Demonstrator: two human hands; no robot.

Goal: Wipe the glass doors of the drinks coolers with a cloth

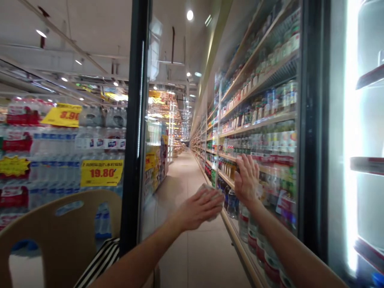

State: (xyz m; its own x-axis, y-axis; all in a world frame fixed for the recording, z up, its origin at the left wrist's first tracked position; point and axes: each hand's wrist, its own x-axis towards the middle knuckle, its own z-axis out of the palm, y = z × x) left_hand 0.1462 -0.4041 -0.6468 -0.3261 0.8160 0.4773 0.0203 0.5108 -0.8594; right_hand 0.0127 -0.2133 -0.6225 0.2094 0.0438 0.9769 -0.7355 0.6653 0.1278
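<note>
A tall glass door (177,248) with a black frame stands in front of me, and the aisle shows through it. My left hand (199,208) lies over a crumpled light cloth (206,187), holding it against the glass. Part of the cloth is hidden beneath the fingers. Further right and a little higher, my right hand (247,180) is raised with its fingers stretched out, close to the glass; whether the palm touches it I cannot tell. Nothing shows in that hand.
On the left, a beige chair (60,216) stands before stacked packs of bottled water (54,148) with yellow price signs (102,173). Drink shelves (255,116) show through or in the glass. Lit cooler shelves (370,165) are at the right.
</note>
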